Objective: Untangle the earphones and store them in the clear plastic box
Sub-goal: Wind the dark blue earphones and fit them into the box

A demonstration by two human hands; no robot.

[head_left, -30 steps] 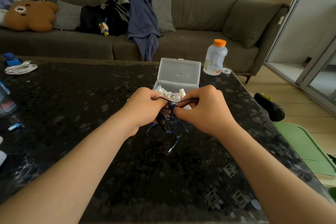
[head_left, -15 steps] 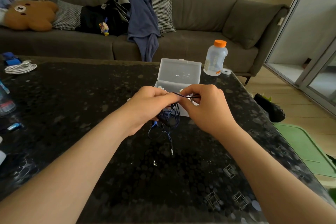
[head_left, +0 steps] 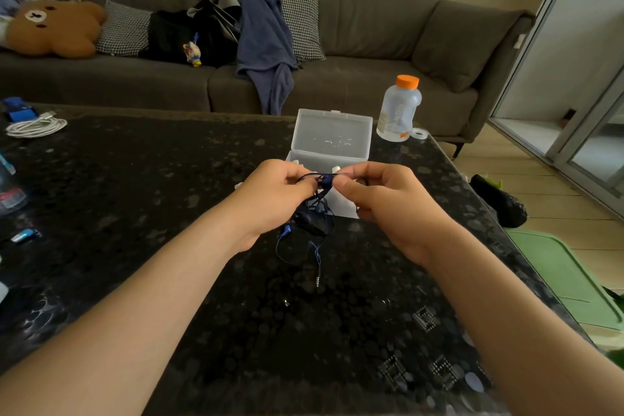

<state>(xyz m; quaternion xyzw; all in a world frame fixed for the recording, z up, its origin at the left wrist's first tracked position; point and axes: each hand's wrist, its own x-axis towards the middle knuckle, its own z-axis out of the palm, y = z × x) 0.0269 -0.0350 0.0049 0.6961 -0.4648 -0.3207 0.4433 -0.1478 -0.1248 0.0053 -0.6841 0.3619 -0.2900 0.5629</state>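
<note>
A tangle of dark blue earphones (head_left: 312, 223) hangs between my two hands above the black table, its jack plug dangling just over the tabletop. My left hand (head_left: 273, 199) pinches the cable at the top of the tangle. My right hand (head_left: 388, 203) pinches the same stretch of cable a little to the right. Right behind my hands stands the clear plastic box (head_left: 332, 135) with its lid raised. White earphones show inside it, mostly hidden by my fingers.
A clear bottle with an orange cap (head_left: 398, 108) stands at the table's far right corner. A coiled white cable (head_left: 35, 127) and small blue items lie at the left edge. A grey sofa (head_left: 371, 44) with cushions and clothes runs behind the table.
Both hands have lifted the earphones higher, so the plug now hangs free of the table. My right hand has drawn slightly rightward, stretching a short length of cable between the hands.
</note>
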